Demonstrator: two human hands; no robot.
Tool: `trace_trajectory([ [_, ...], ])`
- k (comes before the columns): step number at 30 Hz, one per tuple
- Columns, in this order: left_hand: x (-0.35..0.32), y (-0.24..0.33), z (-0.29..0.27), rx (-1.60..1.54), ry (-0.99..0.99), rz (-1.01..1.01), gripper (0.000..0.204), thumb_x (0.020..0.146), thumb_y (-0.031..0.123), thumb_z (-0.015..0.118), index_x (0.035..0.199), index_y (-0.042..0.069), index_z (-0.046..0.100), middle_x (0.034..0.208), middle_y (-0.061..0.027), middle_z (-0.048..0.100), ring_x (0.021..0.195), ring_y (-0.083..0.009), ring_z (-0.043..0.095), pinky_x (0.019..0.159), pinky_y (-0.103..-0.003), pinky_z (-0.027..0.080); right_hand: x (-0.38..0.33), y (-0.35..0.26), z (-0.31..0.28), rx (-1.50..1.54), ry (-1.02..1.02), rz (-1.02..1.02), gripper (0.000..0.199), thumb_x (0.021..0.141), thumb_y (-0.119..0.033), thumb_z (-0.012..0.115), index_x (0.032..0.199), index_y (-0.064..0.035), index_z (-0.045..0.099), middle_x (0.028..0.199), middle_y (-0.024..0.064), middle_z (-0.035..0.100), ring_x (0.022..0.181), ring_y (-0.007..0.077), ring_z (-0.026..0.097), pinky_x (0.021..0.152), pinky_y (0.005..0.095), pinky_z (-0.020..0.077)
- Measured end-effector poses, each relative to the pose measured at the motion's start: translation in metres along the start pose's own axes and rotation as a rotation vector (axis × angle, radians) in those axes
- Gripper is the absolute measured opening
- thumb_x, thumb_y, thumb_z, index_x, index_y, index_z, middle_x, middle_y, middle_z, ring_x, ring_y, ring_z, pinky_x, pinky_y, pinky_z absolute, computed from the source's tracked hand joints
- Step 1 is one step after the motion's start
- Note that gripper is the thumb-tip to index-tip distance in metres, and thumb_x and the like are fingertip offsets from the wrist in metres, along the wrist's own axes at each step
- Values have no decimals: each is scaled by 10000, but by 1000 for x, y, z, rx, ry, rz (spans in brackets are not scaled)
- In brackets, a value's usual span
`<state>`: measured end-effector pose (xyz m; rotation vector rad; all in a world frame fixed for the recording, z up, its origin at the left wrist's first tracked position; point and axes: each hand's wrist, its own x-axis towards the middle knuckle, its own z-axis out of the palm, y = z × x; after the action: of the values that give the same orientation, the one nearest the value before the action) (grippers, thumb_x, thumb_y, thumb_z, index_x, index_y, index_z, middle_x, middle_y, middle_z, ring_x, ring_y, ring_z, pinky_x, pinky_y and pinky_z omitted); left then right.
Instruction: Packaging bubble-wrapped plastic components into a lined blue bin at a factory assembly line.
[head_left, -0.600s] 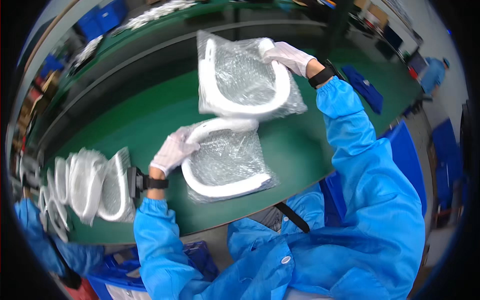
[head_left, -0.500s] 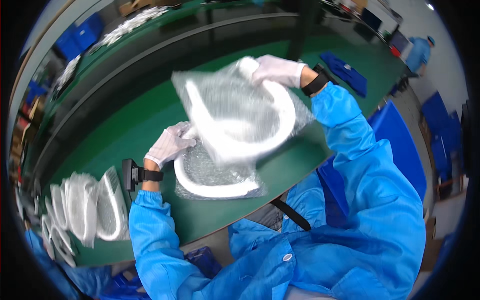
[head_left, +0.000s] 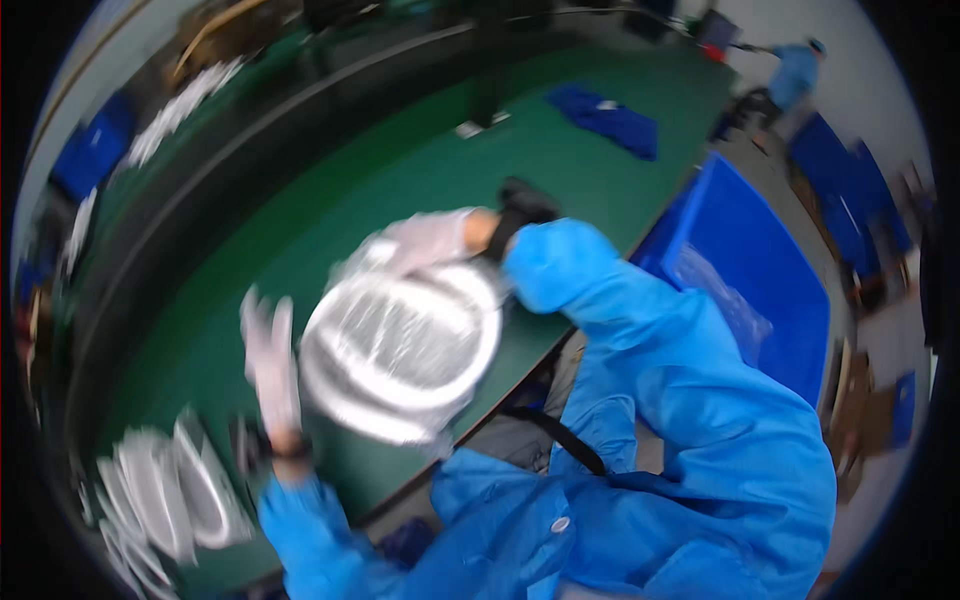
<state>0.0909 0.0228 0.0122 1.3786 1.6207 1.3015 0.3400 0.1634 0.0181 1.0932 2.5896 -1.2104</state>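
Two white curved, ring-like parts in clear plastic bags lie one over the other, smeared by motion, on the green table in front of me. My right hand [head_left: 425, 245], in a white glove, grips the far edge of the upper bagged part [head_left: 484, 345]. Beneath it, the lower bagged part [head_left: 345, 402] shows along the near left side. Just left of both, my gloved left hand [head_left: 268, 365] is off the parts, fingers stretched out and apart, holding nothing. Black straps with small devices circle both wrists.
At the table's left end stand several more bagged white parts [head_left: 160, 490]. A dark blue cloth [head_left: 605, 118] lies on the far right of the green table [head_left: 560, 190]. To my right is a blue bin [head_left: 770, 290] with clear plastic inside. Another person [head_left: 793, 80] stands beyond.
The upper bagged part has come down and left over the lower one, my right hand still on it. My left hand has let go of the lower part and moved left, its fingers spreading.
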Motion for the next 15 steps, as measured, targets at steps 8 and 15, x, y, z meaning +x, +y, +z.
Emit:
trace_trajectory([
  [8, -98, -48, 57, 862, 668, 352, 897, 829, 460, 684, 1445, -16, 238, 1379, -283, 395, 1258, -396, 431, 1030, -450, 405, -19, -16, 31, -174, 487, 94, 647, 757, -557, 595, 884, 72, 675, 813, 244, 669, 783, 389, 664, 713, 455, 524],
  [15, -100, 51, 66, 650, 392, -328, 1043, 740, 562, 703, 1406, -91, 236, 1238, -314, 491, 1094, -365, 567, 928, -404, 490, -12, -9, 60, -124, 561, 78, 461, 699, -490, 660, 773, -39, 720, 754, 186, 675, 714, 374, 659, 659, 459, 525],
])
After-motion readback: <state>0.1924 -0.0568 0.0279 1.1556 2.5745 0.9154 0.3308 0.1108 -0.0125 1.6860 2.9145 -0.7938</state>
